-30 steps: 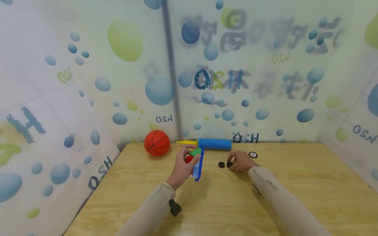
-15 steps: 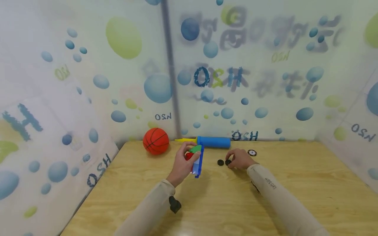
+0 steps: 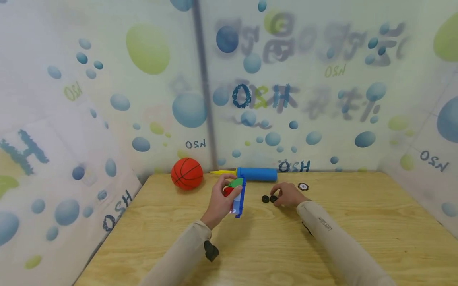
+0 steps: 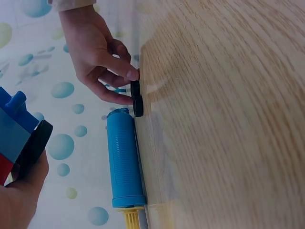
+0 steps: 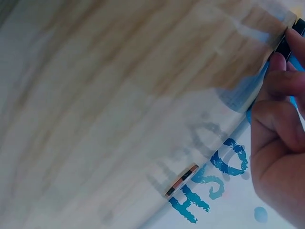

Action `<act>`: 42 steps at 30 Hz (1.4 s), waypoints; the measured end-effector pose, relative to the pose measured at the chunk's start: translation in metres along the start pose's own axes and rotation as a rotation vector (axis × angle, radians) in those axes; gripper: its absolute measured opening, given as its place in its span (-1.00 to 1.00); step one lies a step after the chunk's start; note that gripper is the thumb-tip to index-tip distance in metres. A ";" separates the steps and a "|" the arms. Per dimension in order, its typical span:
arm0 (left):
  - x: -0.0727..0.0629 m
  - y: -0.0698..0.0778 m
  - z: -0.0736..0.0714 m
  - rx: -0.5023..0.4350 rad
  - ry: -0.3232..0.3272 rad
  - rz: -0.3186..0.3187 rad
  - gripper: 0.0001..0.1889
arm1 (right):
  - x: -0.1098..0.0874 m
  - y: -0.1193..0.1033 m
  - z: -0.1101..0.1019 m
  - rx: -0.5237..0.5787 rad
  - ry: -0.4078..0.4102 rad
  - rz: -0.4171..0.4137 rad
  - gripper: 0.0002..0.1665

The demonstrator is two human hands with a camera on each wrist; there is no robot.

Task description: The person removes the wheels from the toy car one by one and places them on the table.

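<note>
In the head view my left hand [image 3: 219, 204] grips a red, blue and green plastic toy car [image 3: 237, 200], thumb on the near side, raised over the table. A black wheel [image 4: 36, 141] shows on its blue body in the left wrist view, with a blue peg [image 4: 17, 103] beside it. My right hand [image 3: 290, 195], low at the tabletop, pinches a small round black toy wheel [image 3: 273, 199] between thumb and fingers. Just left of that lies a second black toy wheel [image 3: 265, 199]. The fingers partly cover the pinched wheel.
A blue hand pump [image 3: 257, 174] with a yellow nozzle lies along the table's back edge. Left of it sits an orange-red toy basketball [image 3: 187, 174]. A black-and-white round chip [image 3: 303, 186] lies behind my right hand. Printed curtains surround the wooden table [image 3: 250, 246].
The head view shifts slightly, moving everything a little left in the picture. Both hands keep their places and their holds on the toy car and the toy wheel.
</note>
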State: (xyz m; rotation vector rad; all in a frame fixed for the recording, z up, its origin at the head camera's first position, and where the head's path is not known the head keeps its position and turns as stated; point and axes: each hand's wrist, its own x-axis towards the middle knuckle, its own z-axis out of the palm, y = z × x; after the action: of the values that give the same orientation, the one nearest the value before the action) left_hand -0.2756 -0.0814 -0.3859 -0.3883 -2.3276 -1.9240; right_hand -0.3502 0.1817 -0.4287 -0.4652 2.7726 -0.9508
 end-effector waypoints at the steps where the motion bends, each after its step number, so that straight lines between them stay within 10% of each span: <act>1: 0.000 0.000 0.001 -0.005 0.001 -0.002 -0.62 | -0.001 0.000 0.000 -0.005 0.000 0.002 -0.62; 42: 0.001 -0.003 0.002 -0.278 -0.047 -0.167 -0.62 | -0.058 -0.065 -0.006 0.164 0.038 -0.379 -0.71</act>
State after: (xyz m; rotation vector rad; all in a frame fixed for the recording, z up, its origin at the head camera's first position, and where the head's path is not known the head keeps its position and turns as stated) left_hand -0.2774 -0.0801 -0.3893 -0.2700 -2.1854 -2.3528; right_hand -0.2821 0.1560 -0.3800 -0.9765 2.6587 -1.2634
